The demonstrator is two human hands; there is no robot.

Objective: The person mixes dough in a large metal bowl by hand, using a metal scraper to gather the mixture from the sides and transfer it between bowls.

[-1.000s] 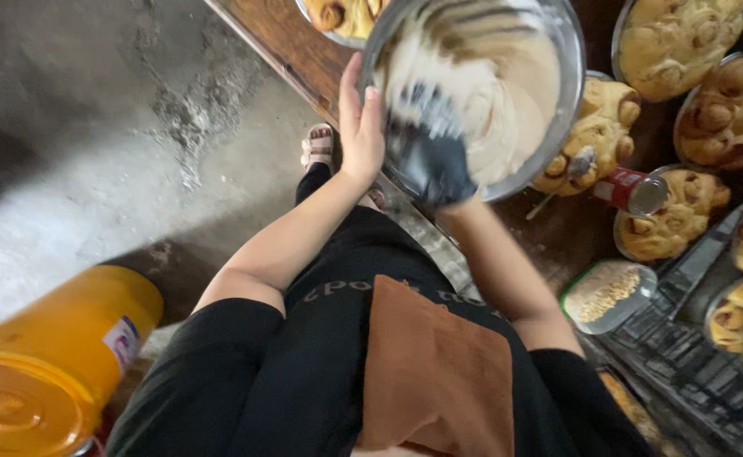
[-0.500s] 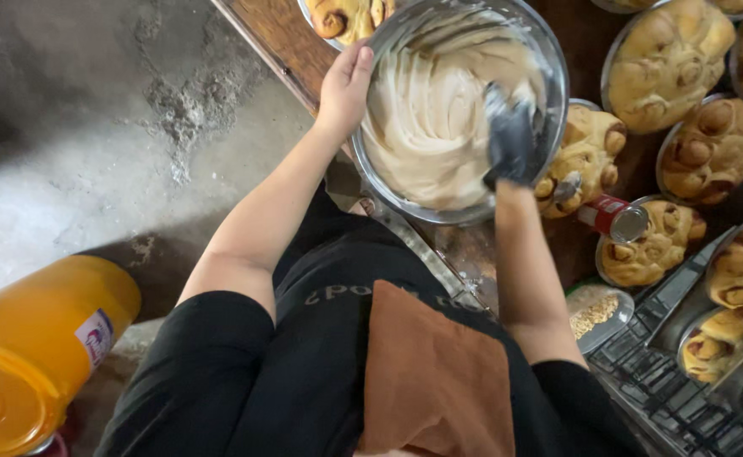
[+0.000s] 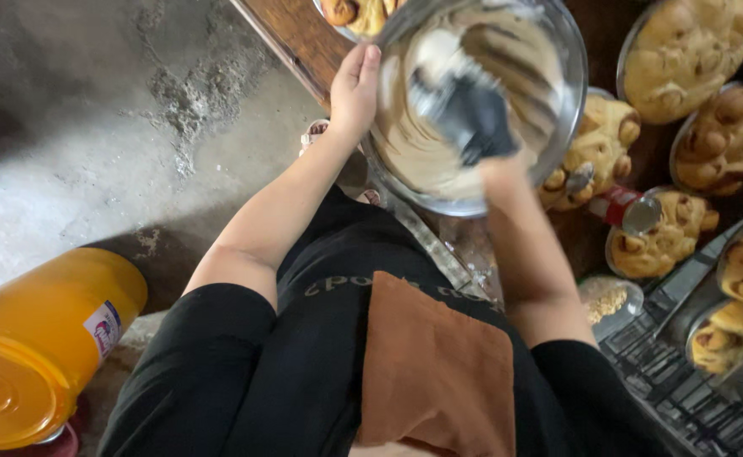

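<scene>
Head view, only view on record. Metal mixing bowl [image 3: 558, 76] sat at top centre, at the near edge of a wooden table [image 3: 291, 34], tilted toward the person, w/ pale creamy batter [image 3: 414, 144] spread over its inside. L hand [image 3: 353, 89] was flat against the bowl's left outer wall, fingers extended up along the rim; open palm bracing, not clenched. R hand [image 3: 494, 165] was inside the bowl, wearing a dark glove, smeared w/ batter and motion-blurred; whether it was gripping a tool or just the batter – cannot tell.

Surroundings: baked golden buns in round metal tins [image 3: 685, 51] stood right of the bowl, several close together, one touching or nearly under the bowl's right rim. Small red can [image 3: 621, 210] lay on its side among the tins. Small container w/ tan crumbs [image 3: 608, 300] sat near the R forearm. Black wire rack [image 3: 685, 398] at lower right carried further tins. Yellow lidded bucket [image 3: 41, 338] stood on the concrete floor [image 3: 92, 127] at lower left, well apart from the table. Person wore a black top w/ a brown apron [image 3: 435, 372]
</scene>
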